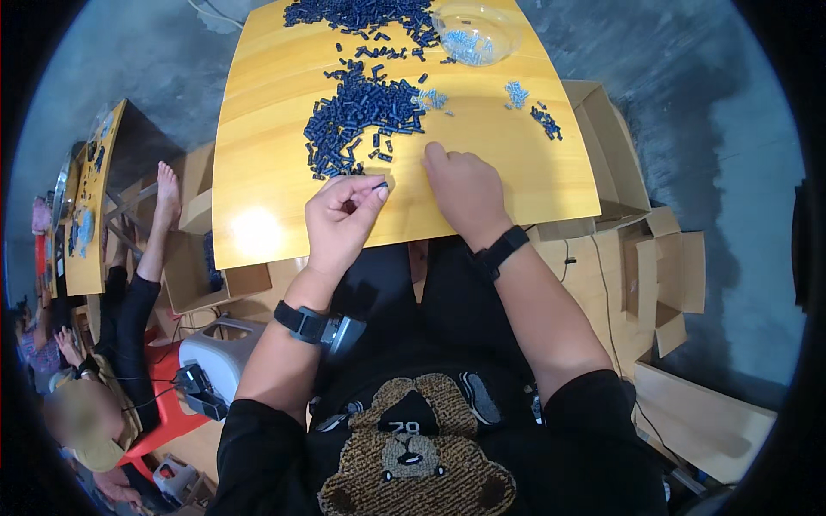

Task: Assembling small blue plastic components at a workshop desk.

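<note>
My left hand (340, 215) is at the near edge of the yellow table (508, 146), thumb and forefinger pinched on a small black cylindrical piece (380, 185). To its right, my right hand (465, 189) is closed with the fingers curled under, low over the tabletop. Whatever those fingers may hold is hidden. Beyond both hands lies a large heap of black cylindrical pieces (361, 116), a few scattered loose on its near side. Small clear pieces (430, 100) lie against the heap's right side.
A clear round bowl (495, 56) with small clear pieces stands at the far right. Nearer are a clear cluster (516, 95) and a dark cluster (545, 123). More black pieces (357, 12) cover the far edge. Open cardboard boxes (667, 279) stand right; another person (95, 413) sits left.
</note>
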A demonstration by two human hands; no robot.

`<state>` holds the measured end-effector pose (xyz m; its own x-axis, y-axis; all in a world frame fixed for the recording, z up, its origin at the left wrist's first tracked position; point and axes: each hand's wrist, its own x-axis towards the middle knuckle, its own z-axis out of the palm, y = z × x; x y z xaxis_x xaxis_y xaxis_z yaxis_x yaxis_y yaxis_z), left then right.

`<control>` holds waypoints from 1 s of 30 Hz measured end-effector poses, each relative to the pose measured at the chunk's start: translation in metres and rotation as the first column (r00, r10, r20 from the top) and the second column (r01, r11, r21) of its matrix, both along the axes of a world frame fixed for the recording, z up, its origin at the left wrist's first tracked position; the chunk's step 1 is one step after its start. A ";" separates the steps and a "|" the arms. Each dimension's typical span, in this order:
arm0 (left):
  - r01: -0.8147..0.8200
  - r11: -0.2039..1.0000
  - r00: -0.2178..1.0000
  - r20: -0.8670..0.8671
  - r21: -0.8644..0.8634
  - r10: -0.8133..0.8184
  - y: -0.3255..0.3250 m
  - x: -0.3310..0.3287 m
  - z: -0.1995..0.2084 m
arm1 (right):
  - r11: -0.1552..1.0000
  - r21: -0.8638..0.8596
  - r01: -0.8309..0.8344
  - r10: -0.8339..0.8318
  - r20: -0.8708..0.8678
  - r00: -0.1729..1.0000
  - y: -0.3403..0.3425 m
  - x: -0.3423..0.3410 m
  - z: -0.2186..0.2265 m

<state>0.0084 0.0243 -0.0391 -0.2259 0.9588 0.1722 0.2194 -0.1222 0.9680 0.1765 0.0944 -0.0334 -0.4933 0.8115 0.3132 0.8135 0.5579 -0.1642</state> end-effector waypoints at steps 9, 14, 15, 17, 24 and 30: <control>0.080 0.987 0.997 -0.013 0.138 -0.079 -0.007 -0.010 0.004 | 0.977 -0.194 0.085 -0.117 -0.157 0.981 0.033 -0.007 0.008; 0.110 0.986 0.994 -0.022 0.126 -0.108 -0.006 -0.015 0.002 | 0.611 -0.792 -0.001 -0.532 -0.412 0.740 0.035 0.005 0.030; 0.112 0.987 0.994 0.002 0.115 -0.113 -0.006 -0.015 0.001 | 0.570 -0.816 -0.094 -0.556 -0.467 0.688 0.037 0.011 0.025; 0.114 0.988 0.992 0.033 0.103 -0.118 -0.007 -0.016 -0.002 | 0.566 -0.811 -0.145 -0.547 -0.502 0.670 0.034 0.014 0.027; 0.059 0.990 0.997 0.042 0.125 -0.064 -0.006 -0.015 -0.002 | 0.790 -0.593 -0.154 -0.286 -0.579 0.763 0.002 0.037 0.016; 0.047 0.997 0.999 0.025 0.064 -0.049 -0.007 -0.014 -0.002 | 0.859 -0.505 -0.079 -0.249 -0.550 0.797 -0.006 0.027 0.008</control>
